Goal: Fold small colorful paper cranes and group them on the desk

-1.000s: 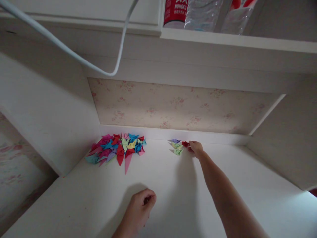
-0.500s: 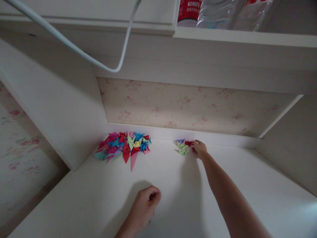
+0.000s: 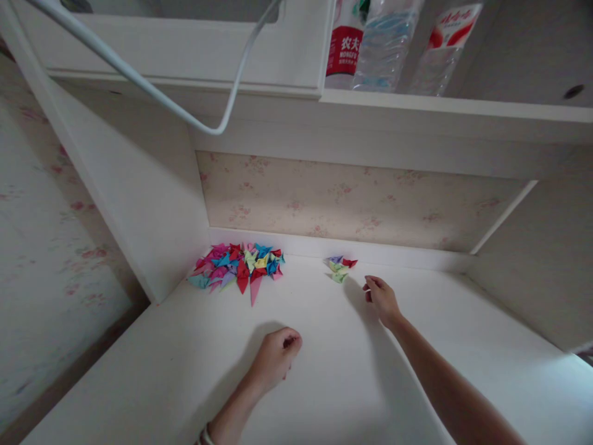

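My left hand (image 3: 277, 357) hovers over the white desk top (image 3: 319, 383), its fingers curled into a loose fist around a dark hollow, and no object shows in it. To the right, my right hand (image 3: 382, 300) is above the desk with its fingers bent and slightly apart, holding nothing. Just beyond its fingertips lies a small group of folded paper cranes: a red crane (image 3: 349, 263), a purple crane (image 3: 335, 259) and light green cranes (image 3: 339, 278). At the back left is a large heap of many-coloured paper cranes (image 3: 242, 272).
A white cable (image 3: 185, 116) hangs in front of the upper cabinet. Plastic bottles (image 3: 385, 43) stand on the shelf (image 3: 440, 106) above. White side panels (image 3: 139, 185) and a flowered back wall (image 3: 319, 201) enclose the desk.
My right hand has let go of the red crane and drawn back toward me, slightly right. My left hand stays curled in nearly the same place. The view has tilted up, showing more bottles.
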